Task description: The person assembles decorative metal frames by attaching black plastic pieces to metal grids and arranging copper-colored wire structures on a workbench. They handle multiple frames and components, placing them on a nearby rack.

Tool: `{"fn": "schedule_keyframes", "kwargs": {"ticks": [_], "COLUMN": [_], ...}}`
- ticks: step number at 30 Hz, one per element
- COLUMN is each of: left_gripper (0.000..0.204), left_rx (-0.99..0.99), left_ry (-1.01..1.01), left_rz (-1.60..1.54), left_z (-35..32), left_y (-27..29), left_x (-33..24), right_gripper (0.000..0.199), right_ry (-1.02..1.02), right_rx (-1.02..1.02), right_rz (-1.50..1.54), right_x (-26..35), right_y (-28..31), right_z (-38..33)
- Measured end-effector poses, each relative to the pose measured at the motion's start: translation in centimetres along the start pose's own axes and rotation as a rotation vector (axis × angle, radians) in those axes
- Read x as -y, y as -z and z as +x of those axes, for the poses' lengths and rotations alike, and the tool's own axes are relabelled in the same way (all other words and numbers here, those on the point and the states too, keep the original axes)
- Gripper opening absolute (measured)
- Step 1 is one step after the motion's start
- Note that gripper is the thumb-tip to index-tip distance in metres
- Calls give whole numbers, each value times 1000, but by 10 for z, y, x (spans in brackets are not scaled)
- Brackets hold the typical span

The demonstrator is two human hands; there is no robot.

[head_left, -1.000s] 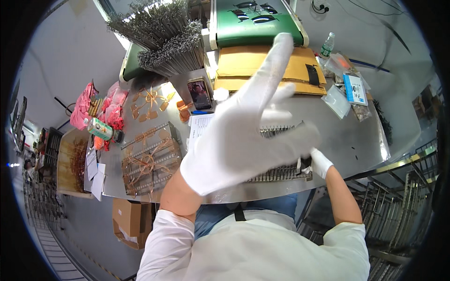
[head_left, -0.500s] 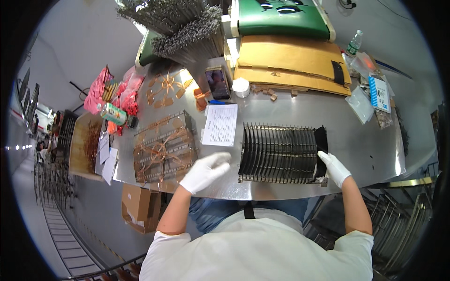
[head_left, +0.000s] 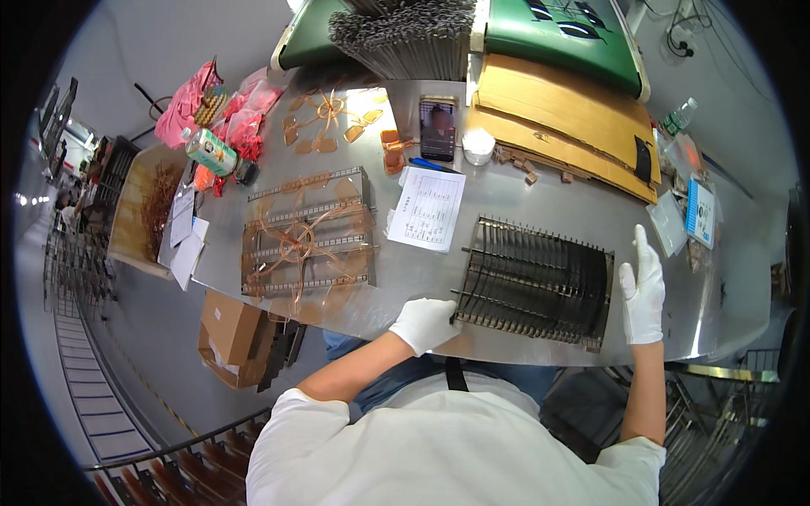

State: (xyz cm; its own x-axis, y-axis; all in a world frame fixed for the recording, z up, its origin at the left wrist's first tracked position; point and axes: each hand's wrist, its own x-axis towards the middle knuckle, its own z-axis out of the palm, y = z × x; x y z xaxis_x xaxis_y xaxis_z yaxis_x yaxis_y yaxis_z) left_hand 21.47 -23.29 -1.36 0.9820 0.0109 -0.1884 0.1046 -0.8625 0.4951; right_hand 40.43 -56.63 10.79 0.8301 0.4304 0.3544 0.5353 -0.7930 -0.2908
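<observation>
A metal slotted rack (head_left: pixel 462 293) stands on the table before me, filled with a row of thin, curved black pieces (head_left: pixel 540 274). My left hand (head_left: pixel 424 325), in a white glove, is closed at the rack's near left corner, its fingertips partly hidden there. Just off the rack's right side, my right hand (head_left: pixel 645 291), gloved too, is held up with fingers stretched out and nothing in it. To the left sits a second slotted rack (head_left: pixel 368 181) under clear amber moulded pieces on branching runners (head_left: pixel 297 240).
A printed sheet (head_left: pixel 429 207), a blue pen (head_left: pixel 434 165), a phone (head_left: pixel 438 126) and a small white tub (head_left: pixel 478 147) lie beyond the racks. Cardboard sheets (head_left: pixel 561 114) and a green conveyor belt (head_left: pixel 548 51) are behind. A bottle (head_left: pixel 211 152) lies at the left.
My right hand has come off the black piece at the rack's right end and opened. My left hand has moved onto the near left corner. The rack now sits at a slant; the view has shifted.
</observation>
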Motion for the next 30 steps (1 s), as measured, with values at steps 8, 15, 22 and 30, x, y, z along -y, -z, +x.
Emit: {"fn": "schedule_keyframes", "kwargs": {"ticks": [8,15,22,30], "left_gripper": [24,23,30,27], "left_rx": [-33,-218,-361,-507], "left_ry": [-63,-187,-189,-240], "left_rz": [-94,-250,-335,-227], "left_z": [15,-39,-98,-98], "left_y": [-7,2,22,11], "left_x": [-11,39,91,122], "right_gripper": [72,53,23,32], "right_ry": [-86,194,705,293], "right_rx": [273,43,241,422], "right_rz": [133,259,575,183], "right_x": [-25,118,322,489], "right_y": [-67,-29,-171,-408], "right_z": [17,98,198,333]}}
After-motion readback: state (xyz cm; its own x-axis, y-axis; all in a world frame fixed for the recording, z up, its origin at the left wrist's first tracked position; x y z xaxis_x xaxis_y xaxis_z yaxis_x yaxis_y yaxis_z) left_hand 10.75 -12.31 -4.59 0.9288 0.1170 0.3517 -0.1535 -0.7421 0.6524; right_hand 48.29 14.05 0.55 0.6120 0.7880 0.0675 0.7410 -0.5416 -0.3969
